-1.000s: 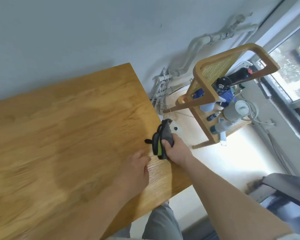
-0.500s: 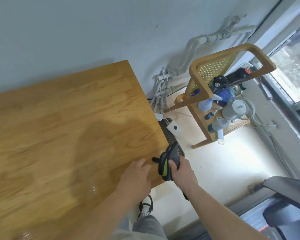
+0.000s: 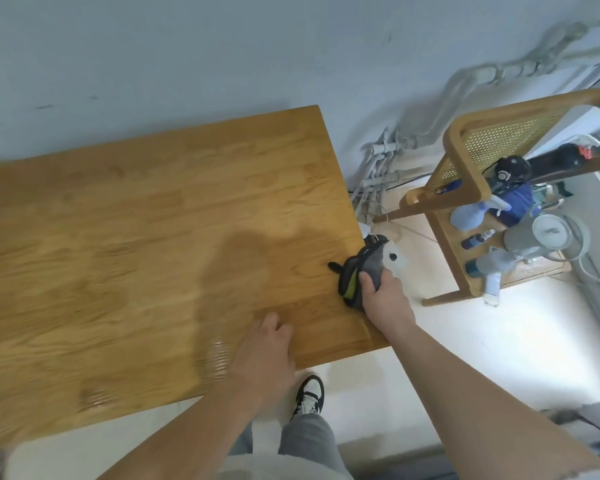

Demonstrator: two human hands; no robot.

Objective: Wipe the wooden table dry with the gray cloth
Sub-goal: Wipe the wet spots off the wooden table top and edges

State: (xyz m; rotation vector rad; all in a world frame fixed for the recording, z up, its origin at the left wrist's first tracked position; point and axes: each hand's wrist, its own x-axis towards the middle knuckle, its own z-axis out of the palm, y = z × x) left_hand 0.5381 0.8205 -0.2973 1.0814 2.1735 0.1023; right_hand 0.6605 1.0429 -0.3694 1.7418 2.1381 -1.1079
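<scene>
The wooden table (image 3: 146, 230) fills the left and middle of the head view, with a darker patch near its right half. My right hand (image 3: 385, 299) grips the bunched gray cloth (image 3: 362, 268), which has a black and yellow-green trim, and holds it on the table's right edge. My left hand (image 3: 265, 348) rests on the table near the front edge, left of the cloth, with its fingers loosely bent and nothing in it.
A wooden rack (image 3: 471, 188) with spray bottles (image 3: 468, 218) and a gray pot (image 3: 541, 233) stands on the floor right of the table. Pipes (image 3: 378, 174) run along the wall behind it. My shoe (image 3: 310, 396) shows under the table's front edge.
My right hand has carried the cloth from beyond the front right corner back up along the table's right edge. My left hand stays on the table near the front edge.
</scene>
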